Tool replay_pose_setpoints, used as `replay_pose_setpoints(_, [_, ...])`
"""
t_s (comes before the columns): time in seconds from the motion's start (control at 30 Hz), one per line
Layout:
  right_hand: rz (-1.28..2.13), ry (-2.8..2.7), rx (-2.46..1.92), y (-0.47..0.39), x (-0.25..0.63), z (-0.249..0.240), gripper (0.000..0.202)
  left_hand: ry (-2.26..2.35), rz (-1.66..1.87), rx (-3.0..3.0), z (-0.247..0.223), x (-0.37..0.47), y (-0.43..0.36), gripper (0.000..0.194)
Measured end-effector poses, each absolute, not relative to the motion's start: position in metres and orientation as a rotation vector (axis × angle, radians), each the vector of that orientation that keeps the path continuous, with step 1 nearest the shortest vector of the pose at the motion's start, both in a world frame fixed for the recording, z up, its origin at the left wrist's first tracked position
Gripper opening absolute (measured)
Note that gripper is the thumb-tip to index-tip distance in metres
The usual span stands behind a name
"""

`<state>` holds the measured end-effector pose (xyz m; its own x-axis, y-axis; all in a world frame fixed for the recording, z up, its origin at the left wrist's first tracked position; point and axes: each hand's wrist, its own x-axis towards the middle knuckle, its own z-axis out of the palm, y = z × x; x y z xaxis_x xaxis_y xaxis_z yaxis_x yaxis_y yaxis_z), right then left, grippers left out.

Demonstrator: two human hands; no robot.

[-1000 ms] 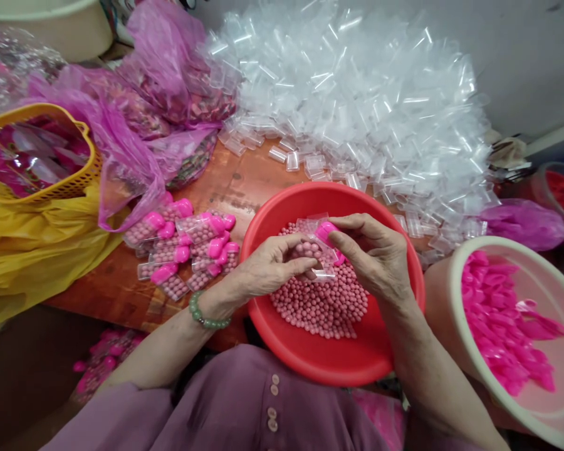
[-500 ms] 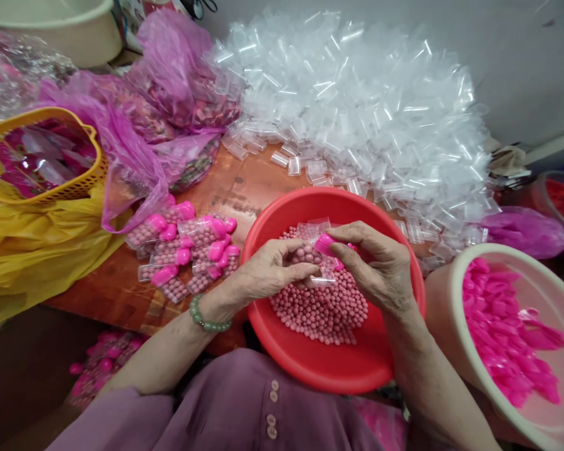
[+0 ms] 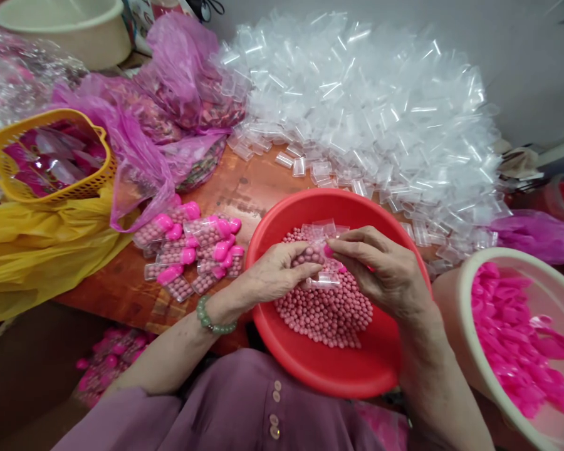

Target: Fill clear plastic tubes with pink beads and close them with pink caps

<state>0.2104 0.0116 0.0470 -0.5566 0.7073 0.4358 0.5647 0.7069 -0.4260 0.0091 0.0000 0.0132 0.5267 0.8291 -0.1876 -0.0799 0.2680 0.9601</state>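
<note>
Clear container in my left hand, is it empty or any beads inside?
Not empty: pink beads show through the clear container in your left hand. Whether it's full, I can't tell.

Saw a yellow basket (image 3: 95,180) beside a purple bag (image 3: 181,53), with yellow sheeting (image 3: 42,250) in front and a cream basin (image 3: 91,42) behind.

The single camera is worn on the person's head, and it looks forward and down from above the purple shirt (image 3: 237,410), which fills the lower edge. Quite near, around the middle, it sees the left hand (image 3: 277,272), the right hand (image 3: 383,269) and the red basin (image 3: 329,376); farther away, its wide view reaches across the table (image 3: 237,188) to the grey wall (image 3: 540,69).
</note>
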Motion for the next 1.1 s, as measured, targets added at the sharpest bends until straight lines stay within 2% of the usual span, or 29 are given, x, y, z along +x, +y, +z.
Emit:
replay_pose_setpoints(0.17, [0.048, -2.37, -1.063, 0.011, 0.214, 0.043, 0.024, 0.802, 0.727, 1.078, 0.016, 0.008, 0.001, 0.023])
replay_pose_setpoints(0.47, [0.43, -1.974, -1.109, 0.005, 0.195, 0.047, 0.017, 0.749, 0.714, 1.025, 0.02, 0.009, 0.002, 0.021])
replay_pose_setpoints(0.93, [0.354, -2.215, -0.987, 0.014, 0.203, 0.049, 0.023, 0.512, 0.664, 0.844, 0.004, 0.001, 0.004, 0.037])
replay_pose_setpoints(1.1, [0.259, -2.301, -1.014, 0.018, 0.215, 0.047, 0.022, 0.511, 0.669, 0.771, 0.005, -0.002, 0.005, 0.034])
